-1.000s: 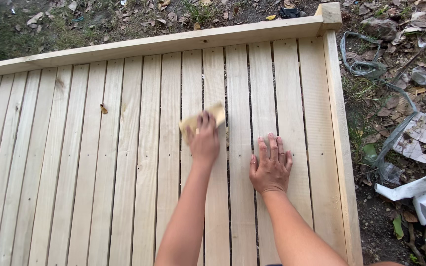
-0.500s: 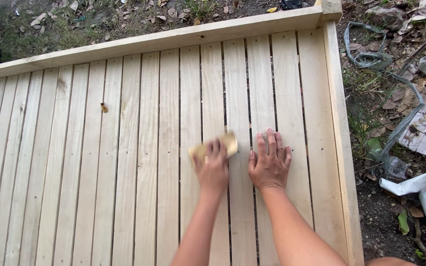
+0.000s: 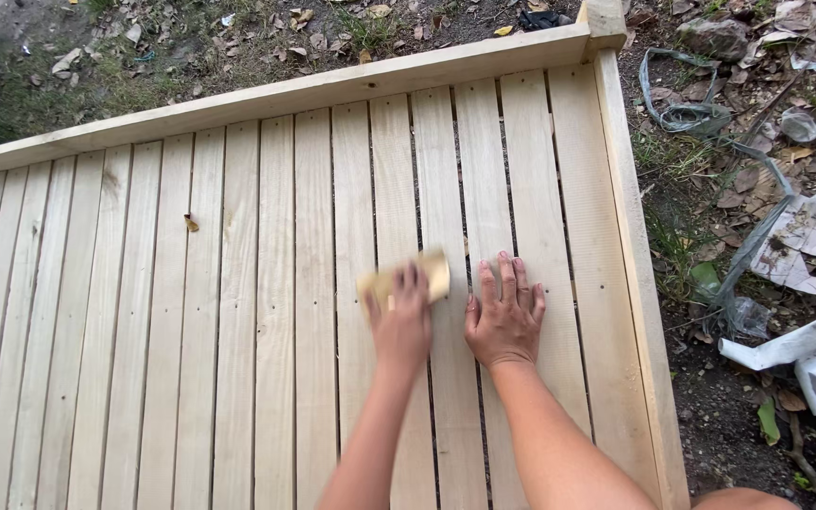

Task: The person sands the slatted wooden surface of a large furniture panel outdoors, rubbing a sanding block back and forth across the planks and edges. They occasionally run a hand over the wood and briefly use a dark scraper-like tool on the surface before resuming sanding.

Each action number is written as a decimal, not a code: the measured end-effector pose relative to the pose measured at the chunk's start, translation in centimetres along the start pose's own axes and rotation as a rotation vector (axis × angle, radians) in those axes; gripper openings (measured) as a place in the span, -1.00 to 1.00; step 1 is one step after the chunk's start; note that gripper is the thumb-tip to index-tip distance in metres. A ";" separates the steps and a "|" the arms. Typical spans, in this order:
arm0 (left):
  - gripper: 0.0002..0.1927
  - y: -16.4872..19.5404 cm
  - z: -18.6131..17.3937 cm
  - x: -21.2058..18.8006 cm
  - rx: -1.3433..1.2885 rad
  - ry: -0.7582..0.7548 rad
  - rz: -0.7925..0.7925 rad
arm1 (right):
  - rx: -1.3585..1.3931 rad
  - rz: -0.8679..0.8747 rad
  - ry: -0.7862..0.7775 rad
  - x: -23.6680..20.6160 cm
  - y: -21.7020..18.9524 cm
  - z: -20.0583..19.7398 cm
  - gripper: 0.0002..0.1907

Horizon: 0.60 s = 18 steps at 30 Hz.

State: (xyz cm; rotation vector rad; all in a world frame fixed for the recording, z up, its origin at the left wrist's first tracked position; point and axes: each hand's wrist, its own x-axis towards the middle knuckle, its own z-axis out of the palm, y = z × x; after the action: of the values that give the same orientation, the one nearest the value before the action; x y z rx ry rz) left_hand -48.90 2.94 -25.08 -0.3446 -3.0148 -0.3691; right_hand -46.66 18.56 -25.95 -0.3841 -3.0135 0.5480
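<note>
The left hand (image 3: 400, 321) presses down on a small tan sanding block (image 3: 406, 280), with its fingers curled over the top of it. The block sits flat on the pale wooden slats (image 3: 266, 312), near the middle of the big slatted frame. A second ago the block was higher up the slats, closer to the top rail (image 3: 332, 90). Half a second ago it had come down lower, and now it is at about that same low spot, just beside the other hand. The right hand (image 3: 505, 316) lies flat on the slats with its fingers spread wide, holding nothing. It has stayed in the same place. A small brown leaf (image 3: 191, 224) lies on the slats, well apart to the left.
</note>
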 end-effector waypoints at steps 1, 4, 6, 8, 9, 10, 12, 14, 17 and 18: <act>-0.40 0.6 -0.2 -4.5 0.032 -0.021 0.010 | 0.010 -0.010 0.018 0.0 0.1 0.0 -0.37; -0.37 2.8 -0.8 -14.4 -0.056 -0.103 -0.107 | 0.028 -0.025 0.048 -0.2 0.2 0.1 -0.38; -0.41 3.3 -0.6 -16.0 -0.052 -0.126 -0.141 | 0.024 -0.031 0.048 -0.3 0.3 0.1 -0.39; -0.43 3.0 0.0 -13.3 -0.042 -0.090 -0.139 | 0.020 -0.024 0.052 -0.2 0.2 0.1 -0.38; -0.44 2.5 0.4 -10.4 -0.033 -0.049 -0.120 | 0.018 -0.019 0.055 -0.1 0.2 0.1 -0.37; -0.47 1.8 0.8 -6.9 -0.014 0.008 -0.081 | 0.019 -0.021 0.052 -0.1 0.1 0.1 -0.38; -0.53 0.5 1.4 1.9 0.005 0.046 -0.077 | 0.017 -0.017 0.048 0.2 0.0 0.0 -0.39; -0.45 -0.3 1.9 11.2 0.037 0.084 -0.070 | 0.003 -0.019 0.049 0.5 0.0 0.0 -0.38; -0.47 -0.7 1.6 22.7 -0.005 -0.053 -0.142 | -0.013 -0.002 0.027 0.8 0.0 -0.1 -0.37; -0.48 -0.7 1.3 25.2 -0.010 -0.064 -0.149 | -0.014 0.003 0.013 0.9 0.1 -0.1 -0.36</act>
State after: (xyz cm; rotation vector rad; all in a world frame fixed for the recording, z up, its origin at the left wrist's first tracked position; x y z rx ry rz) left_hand -73.61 7.97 -23.68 -0.1353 -3.1119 -0.3917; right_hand -47.51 18.87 -25.86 -0.3915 -3.0069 0.5227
